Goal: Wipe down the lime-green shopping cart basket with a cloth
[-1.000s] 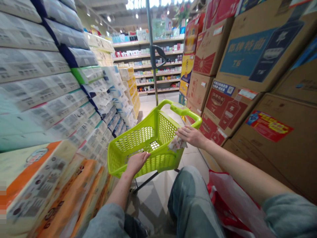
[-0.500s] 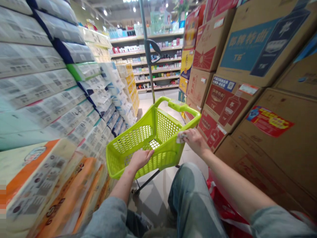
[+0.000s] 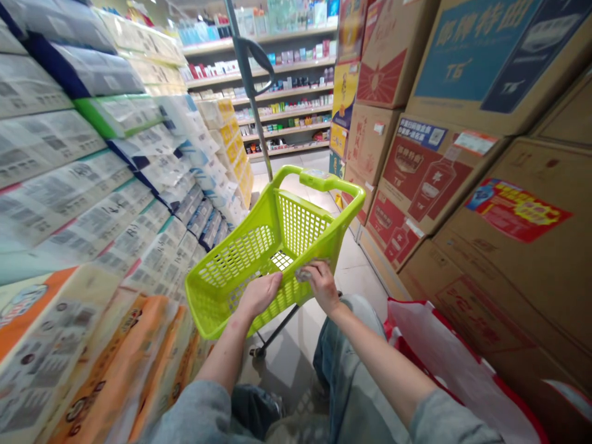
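Observation:
A lime-green plastic shopping cart (image 3: pixel 340 231) with perforated basket walls stands tilted across the aisle on a dark metal frame. My left hand (image 3: pixel 259 293) is closed over the near top edge of its basket, thumb along the rim; its fingers are partly hidden behind the edge. Farther right, my right hand (image 3: pixel 325 287) presses a crumpled, greyish-white wad, perhaps tissue or cloth (image 3: pixel 305 272), against the outer face of the near wall, just below the rim. The cart's handle (image 3: pixel 319 180) rises at the back right, untouched by either hand.
Packs of paper tissue (image 3: pixel 134 148) are stacked along the left, with orange-wrapped packs (image 3: pixel 115 370) close by. Cardboard cartons (image 3: pixel 444 172) line the right. A red-and-white bag (image 3: pixel 444 351) sits by my right leg. A grey pole (image 3: pixel 252 92) rises behind the cart, before stocked shelves (image 3: pixel 287 114).
My right hand has slid the wad left and down along the cart's near side, from near the handle corner. My left hand keeps its hold on the rim. The view has tipped downward.

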Motion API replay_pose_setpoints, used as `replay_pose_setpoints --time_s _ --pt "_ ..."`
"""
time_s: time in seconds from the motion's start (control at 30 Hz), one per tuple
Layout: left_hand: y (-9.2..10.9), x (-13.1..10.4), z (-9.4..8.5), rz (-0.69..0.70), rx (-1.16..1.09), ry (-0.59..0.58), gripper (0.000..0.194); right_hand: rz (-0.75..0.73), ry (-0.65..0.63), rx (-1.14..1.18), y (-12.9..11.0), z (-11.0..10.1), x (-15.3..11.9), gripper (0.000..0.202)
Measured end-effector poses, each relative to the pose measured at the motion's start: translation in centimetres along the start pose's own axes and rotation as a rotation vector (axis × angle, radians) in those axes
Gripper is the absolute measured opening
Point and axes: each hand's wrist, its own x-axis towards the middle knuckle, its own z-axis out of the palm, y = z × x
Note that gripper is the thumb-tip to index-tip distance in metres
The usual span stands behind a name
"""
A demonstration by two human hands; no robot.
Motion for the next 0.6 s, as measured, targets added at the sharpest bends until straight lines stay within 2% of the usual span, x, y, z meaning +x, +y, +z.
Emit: replay_pose_setpoints --time_s 0.03,0.1,0.2,0.3,0.37,0.43,0.5,0.6 --pt "-0.1 0.1 0.1 -0.006 -0.001 0.001 0.059 0.039 0.049 0.03 0.7 -0.3 0.7 0.025" --pt "0.0 0.2 0.1 -0.01 0.0 0.001 0.06 0.209 0.177 0.05 1.8 -0.4 1.7 0.025" --pt "0.4 0.4 0.2 -0.005 0.011 0.001 0.062 0.384 0.249 0.046 1.5 0.6 1.3 0.025" --pt "0.6 0.7 0.2 0.014 0.011 0.011 0.061 0.342 0.242 0.078 -1.6 2.5 -0.8 0.025" --pt "0.5 1.0 0.2 0.03 0.004 0.018 0.059 0.25 0.146 0.159 -3.9 3.6 -2.1 0.029" --pt "0.4 1.1 0.2 0.029 0.006 0.021 0.057 0.202 0.082 0.212 -5.3 4.3 -2.7 0.03" --pt "0.2 1.2 0.2 0.017 0.01 0.02 0.056 0.184 0.043 0.203 -5.2 4.6 -2.7 0.029" --pt "0.0 1.0 0.2 0.018 -0.005 0.017 0.054 0.17 0.002 0.151 -3.1 4.1 -2.0 0.028"
